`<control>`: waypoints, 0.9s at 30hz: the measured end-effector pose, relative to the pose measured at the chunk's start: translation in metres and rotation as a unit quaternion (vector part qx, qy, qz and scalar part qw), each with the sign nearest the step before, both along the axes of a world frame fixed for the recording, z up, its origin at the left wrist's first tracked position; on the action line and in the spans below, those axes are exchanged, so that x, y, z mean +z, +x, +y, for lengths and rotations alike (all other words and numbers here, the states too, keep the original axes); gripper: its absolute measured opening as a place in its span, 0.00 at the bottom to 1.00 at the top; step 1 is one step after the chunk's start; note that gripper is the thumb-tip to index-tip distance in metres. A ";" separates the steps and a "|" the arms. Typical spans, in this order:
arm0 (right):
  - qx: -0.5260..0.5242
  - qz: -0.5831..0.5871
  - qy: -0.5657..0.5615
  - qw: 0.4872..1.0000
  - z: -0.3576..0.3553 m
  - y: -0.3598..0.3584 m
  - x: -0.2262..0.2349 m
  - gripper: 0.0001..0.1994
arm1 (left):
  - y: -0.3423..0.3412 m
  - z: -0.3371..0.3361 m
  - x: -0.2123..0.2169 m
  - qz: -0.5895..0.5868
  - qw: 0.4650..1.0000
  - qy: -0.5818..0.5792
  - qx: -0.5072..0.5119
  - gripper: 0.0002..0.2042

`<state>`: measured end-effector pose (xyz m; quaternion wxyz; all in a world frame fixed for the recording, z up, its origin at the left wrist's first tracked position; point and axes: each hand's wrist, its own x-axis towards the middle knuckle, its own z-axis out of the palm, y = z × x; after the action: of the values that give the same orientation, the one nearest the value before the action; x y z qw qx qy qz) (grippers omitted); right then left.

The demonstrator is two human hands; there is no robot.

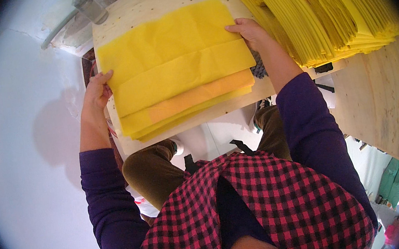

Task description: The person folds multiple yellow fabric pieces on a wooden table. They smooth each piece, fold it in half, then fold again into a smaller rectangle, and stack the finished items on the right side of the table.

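Observation:
A wide yellow fabric sheet (171, 44) lies across the pale wooden table before me, with a crease or folded band along its near part. My left hand (98, 89) is closed on its left edge, thumb on top. At the upper right edge my right hand (248, 31) pinches the same sheet between thumb and fingers. Under its near edge shows an orange-yellow fabric strip (201, 95), resting on more yellow layers (188, 113). The fingers beneath the sheet are partly hidden.
Tall stacks of folded yellow fabric (291, 22) stand at the right of the table (148, 8). A clear jar (90, 8) sits at the far left corner. A white wall (26, 142) runs close on my left. Another wooden board (377, 101) extends at right.

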<state>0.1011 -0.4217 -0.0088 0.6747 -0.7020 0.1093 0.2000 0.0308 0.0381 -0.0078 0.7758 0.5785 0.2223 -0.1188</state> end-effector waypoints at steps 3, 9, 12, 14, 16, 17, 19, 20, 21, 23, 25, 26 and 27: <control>0.024 0.016 -0.036 0.999 -0.001 0.001 0.009 0.13 | 0.002 0.001 0.006 0.021 1.000 -0.012 -0.020 0.15; 0.018 0.010 -0.033 0.999 0.006 0.013 0.018 0.13 | 0.014 -0.005 0.016 -0.023 0.997 0.034 -0.071 0.16; 0.012 -0.005 -0.017 1.000 0.006 0.016 0.014 0.12 | 0.016 -0.006 0.014 -0.025 0.995 0.082 -0.056 0.16; 0.011 -0.025 -0.026 0.999 0.004 0.015 0.010 0.12 | 0.013 -0.007 0.011 -0.017 0.992 0.118 -0.037 0.15; 0.015 -0.067 -0.018 0.997 0.004 0.012 0.006 0.12 | 0.009 -0.010 0.008 -0.045 0.991 0.122 -0.012 0.16; 0.013 -0.091 -0.012 0.996 0.004 0.010 0.005 0.12 | 0.006 -0.011 0.007 -0.050 0.990 0.129 0.008 0.16; -0.002 -0.110 -0.004 0.994 0.005 0.007 0.004 0.11 | 0.001 -0.016 0.005 -0.102 0.986 0.130 0.021 0.17; -0.010 -0.105 -0.003 0.994 0.005 0.006 0.005 0.11 | -0.001 -0.018 0.004 -0.126 0.984 0.123 0.026 0.17; -0.003 -0.119 -0.022 0.993 0.004 0.006 0.006 0.11 | -0.003 -0.020 0.005 -0.135 0.981 0.137 0.035 0.17; 0.011 -0.118 -0.066 0.991 0.001 0.005 0.009 0.11 | -0.006 -0.024 0.006 -0.148 0.976 0.152 0.052 0.18; 0.030 -0.111 -0.054 0.992 -0.003 0.005 0.014 0.11 | -0.008 -0.025 0.007 -0.162 0.974 0.149 0.047 0.19; 0.040 -0.107 -0.048 0.992 -0.004 0.006 0.015 0.11 | -0.009 -0.025 0.007 -0.171 0.973 0.147 0.050 0.19; 0.044 -0.121 -0.035 0.991 -0.005 0.006 0.017 0.10 | -0.010 -0.025 0.007 -0.173 0.972 0.153 0.050 0.18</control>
<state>0.1071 -0.4263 0.0078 0.6485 -0.7484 0.0028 0.1390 0.0213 0.0132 -0.0011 0.7097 0.6902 0.1291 0.0572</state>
